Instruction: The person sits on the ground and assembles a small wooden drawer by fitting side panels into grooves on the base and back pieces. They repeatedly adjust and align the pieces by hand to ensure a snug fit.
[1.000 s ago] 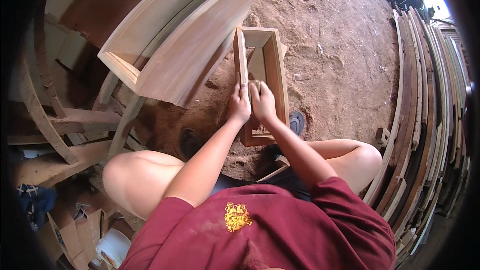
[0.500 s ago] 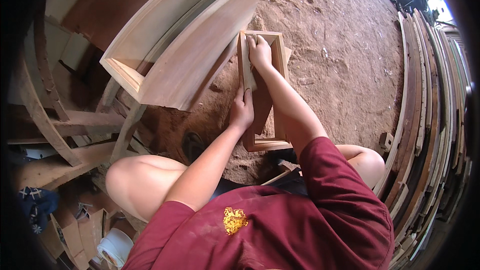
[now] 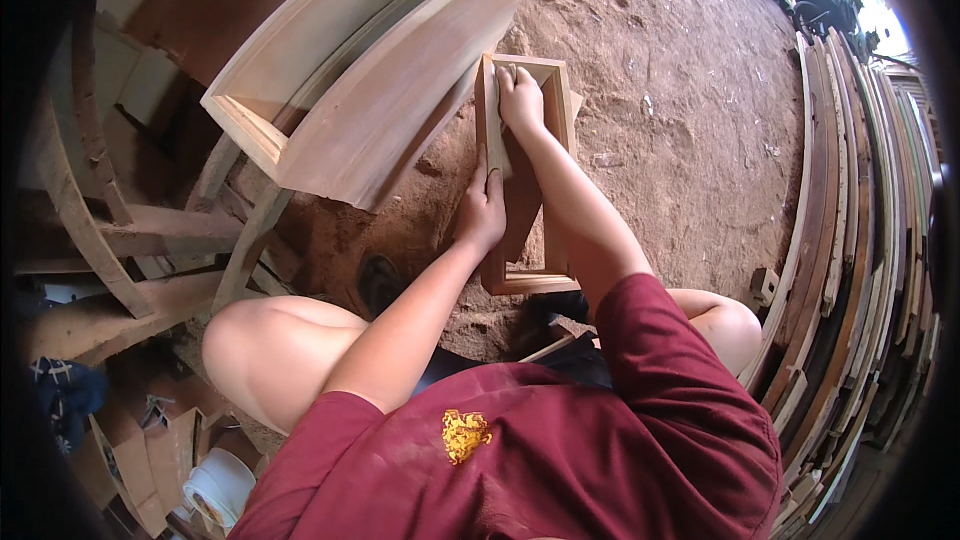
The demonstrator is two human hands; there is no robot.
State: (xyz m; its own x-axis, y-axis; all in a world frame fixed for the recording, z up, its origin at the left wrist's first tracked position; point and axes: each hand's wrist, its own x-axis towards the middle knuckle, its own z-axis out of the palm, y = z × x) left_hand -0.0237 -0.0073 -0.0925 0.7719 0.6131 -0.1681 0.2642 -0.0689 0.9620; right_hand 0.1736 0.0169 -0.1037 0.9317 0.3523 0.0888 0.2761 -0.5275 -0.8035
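Note:
A shallow, open wooden box frame of pale wood stands on the ground between my legs, its long sides pointing away from me. My left hand is closed on the frame's left long side, near its middle, with the thumb along the top edge. Farther up that same side, my right hand presses down with its fingers bent over the rim near the far corner. Whether a small thing sits under those fingers is hidden. A brown board shows inside the frame, partly covered by my right forearm.
A larger wooden drawer-like box rests at the upper left, close to the frame, above wooden legs and rails. Long planks are stacked along the right. A white bucket stands lower left. Sandy ground spreads ahead.
The view has shifted slightly. My left hand has slid a little up along the frame's side, while my right hand stays near the far corner.

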